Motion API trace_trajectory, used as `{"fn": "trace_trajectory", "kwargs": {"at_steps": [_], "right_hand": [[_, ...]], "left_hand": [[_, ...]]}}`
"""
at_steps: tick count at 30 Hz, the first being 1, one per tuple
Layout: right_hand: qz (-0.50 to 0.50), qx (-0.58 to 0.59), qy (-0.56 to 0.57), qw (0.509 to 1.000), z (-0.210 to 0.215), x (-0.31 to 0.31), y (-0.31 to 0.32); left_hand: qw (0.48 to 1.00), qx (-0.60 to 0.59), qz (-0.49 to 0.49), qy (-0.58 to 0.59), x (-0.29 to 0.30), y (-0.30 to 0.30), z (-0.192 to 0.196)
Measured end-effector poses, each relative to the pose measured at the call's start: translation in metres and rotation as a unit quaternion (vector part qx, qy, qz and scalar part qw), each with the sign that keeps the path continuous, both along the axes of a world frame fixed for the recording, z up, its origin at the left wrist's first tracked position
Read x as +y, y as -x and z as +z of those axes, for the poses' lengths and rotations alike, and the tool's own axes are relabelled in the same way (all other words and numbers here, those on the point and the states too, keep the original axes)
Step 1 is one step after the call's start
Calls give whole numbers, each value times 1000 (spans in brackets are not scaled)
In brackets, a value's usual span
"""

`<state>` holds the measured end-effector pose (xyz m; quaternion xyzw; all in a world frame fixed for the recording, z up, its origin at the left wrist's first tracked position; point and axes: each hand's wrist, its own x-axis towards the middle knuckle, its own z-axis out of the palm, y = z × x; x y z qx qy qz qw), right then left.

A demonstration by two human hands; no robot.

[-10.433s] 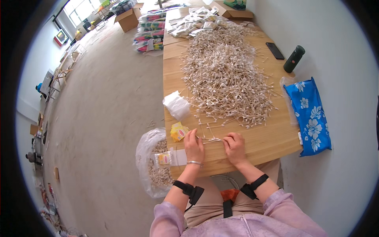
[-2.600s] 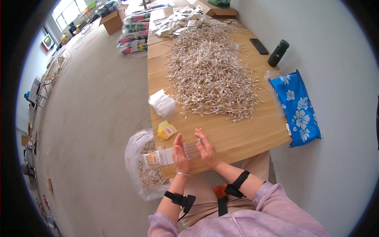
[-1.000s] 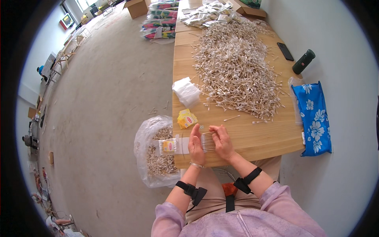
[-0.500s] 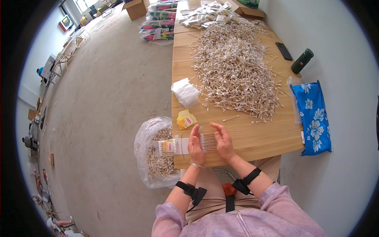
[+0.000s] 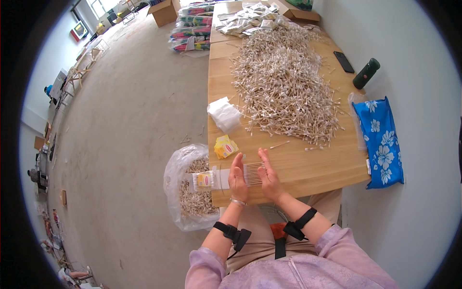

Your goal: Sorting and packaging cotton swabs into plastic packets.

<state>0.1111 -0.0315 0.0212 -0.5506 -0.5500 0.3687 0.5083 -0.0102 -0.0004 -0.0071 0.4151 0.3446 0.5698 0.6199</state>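
A row of cotton swabs (image 5: 253, 174) lies side by side near the table's front edge, between my two hands. My left hand (image 5: 238, 183) stands on edge at the row's left end, fingers stretched out. At the right end, my right hand (image 5: 271, 180) faces it, also with straight fingers. The palms hide the swab tips. Left of my left hand lies a clear plastic sleeve (image 5: 222, 178). Beside it, at the table's left edge, is a pack of swabs with a yellow card (image 5: 204, 180). Yellow cards (image 5: 225, 147) are stacked just beyond my left fingertips.
A large heap of loose swabs (image 5: 284, 86) covers the table's middle, with filled packets (image 5: 250, 19) behind. White plastic bags (image 5: 224, 114) lie at the left edge. A phone (image 5: 343, 62), dark green bottle (image 5: 366, 73) and blue flowered pack (image 5: 385, 144) line the right. A swab-filled bag (image 5: 175, 207) stands below left.
My right hand has shifted slightly left, its fingers straightening upward, and the gap between my palms is a little narrower. My left hand has hardly moved.
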Motion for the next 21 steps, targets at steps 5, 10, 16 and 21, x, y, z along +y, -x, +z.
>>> {"fn": "trace_trajectory", "kwargs": {"at_steps": [5,10,16,21], "right_hand": [[-11,-273,-18,962,-1,-13,-16],[97,-503,29,858,7,-23,-5],[100,-517,20,850,11,-23,-2],[100,-503,32,858,10,-21,-5]], "left_hand": [[1000,-5,-1,-5,0,-2,-2],[1000,-19,-4,3,0,-4,2],[999,-31,-9,31,-1,3,3],[962,261,-7,-75,-25,25,19]]}}
